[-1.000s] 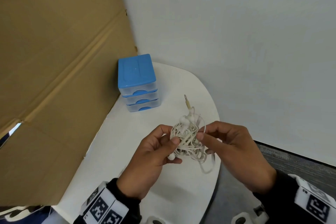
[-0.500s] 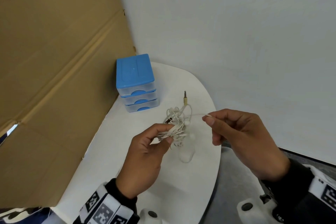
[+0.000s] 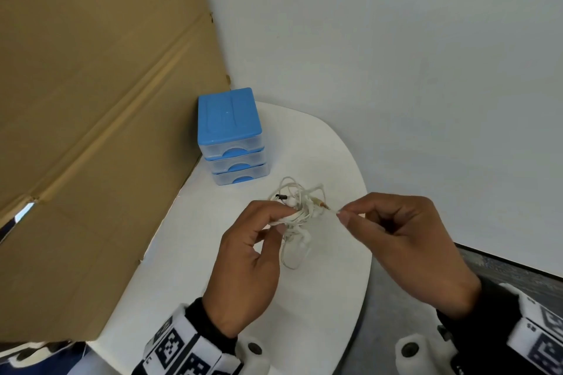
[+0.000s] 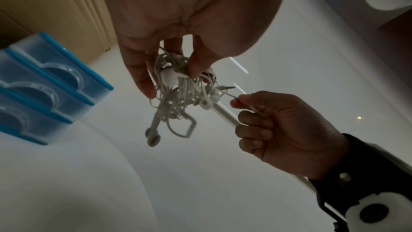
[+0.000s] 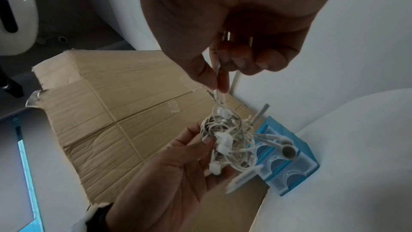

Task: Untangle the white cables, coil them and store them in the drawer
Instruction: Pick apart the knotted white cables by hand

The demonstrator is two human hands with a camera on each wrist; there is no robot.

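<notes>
A tangled clump of white earphone cables (image 3: 300,210) (image 4: 180,93) (image 5: 227,138) hangs above the white table (image 3: 320,155). My left hand (image 3: 253,250) (image 5: 178,170) pinches the clump between thumb and fingers. My right hand (image 3: 393,237) (image 4: 278,128) pinches one thin strand that leads out of the clump to the right, next to a gold jack plug (image 3: 322,202). Earbuds (image 4: 153,138) dangle below the clump. The blue three-drawer box (image 3: 230,137) (image 4: 44,91) (image 5: 287,161) stands behind, with all drawers closed.
A large cardboard sheet (image 3: 91,116) leans along the table's left side, right against the drawer box. A white wall (image 3: 396,70) stands behind. The table's curved edge (image 3: 367,253) runs under my right hand, with dark floor (image 3: 487,271) beyond.
My hands parted: the right one drew a strand out to the right, then came back a little closer. The clump shifted in my left hand and its jack plug now points right.
</notes>
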